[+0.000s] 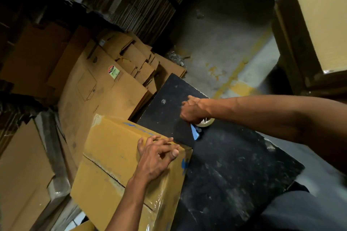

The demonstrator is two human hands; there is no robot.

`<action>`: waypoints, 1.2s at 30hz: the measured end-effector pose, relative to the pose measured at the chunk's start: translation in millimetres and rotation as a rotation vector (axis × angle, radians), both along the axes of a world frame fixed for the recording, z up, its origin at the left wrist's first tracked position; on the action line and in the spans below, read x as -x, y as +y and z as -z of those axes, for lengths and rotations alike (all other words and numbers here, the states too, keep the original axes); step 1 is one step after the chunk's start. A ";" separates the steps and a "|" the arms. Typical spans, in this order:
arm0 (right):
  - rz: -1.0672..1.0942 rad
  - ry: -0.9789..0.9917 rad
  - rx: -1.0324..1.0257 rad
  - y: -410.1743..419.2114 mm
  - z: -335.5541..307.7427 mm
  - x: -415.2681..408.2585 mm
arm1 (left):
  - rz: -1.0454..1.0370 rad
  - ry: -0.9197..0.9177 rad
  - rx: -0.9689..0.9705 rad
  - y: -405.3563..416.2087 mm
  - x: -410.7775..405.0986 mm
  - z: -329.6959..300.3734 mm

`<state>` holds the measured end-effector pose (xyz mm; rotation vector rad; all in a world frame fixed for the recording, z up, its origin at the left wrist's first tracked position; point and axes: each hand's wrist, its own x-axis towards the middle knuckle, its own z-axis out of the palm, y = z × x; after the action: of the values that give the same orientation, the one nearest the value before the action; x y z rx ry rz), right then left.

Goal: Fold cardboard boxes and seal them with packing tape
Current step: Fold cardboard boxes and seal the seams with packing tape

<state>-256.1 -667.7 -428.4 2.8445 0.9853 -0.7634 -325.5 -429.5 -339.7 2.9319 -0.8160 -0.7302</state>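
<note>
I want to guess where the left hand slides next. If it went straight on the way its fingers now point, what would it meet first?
The left hand lies on the cardboard box, fingers aimed at its far corner. Past that edge comes the black table, then likely the blue tape dispenser gripped by the right hand; depth is uncertain.
</note>
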 end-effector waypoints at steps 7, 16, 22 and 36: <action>0.084 -0.073 -0.235 -10.0 0.8 20.2 | 0.024 0.134 -0.187 -17.3 -11.6 5.8; 0.712 0.107 -1.059 28.2 3.5 149.0 | 0.027 -0.132 0.180 17.4 -7.2 27.3; 0.975 0.149 -1.249 124.7 35.9 207.1 | 0.081 -0.242 0.141 21.4 -4.0 42.4; 1.195 -0.282 -1.064 220.9 59.5 240.9 | 0.115 -0.352 0.160 25.1 -3.6 53.1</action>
<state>-497.0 -446.8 -487.9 4.1291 -0.7685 0.4313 -321.9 -404.4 -392.8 2.9234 -1.0187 -0.1370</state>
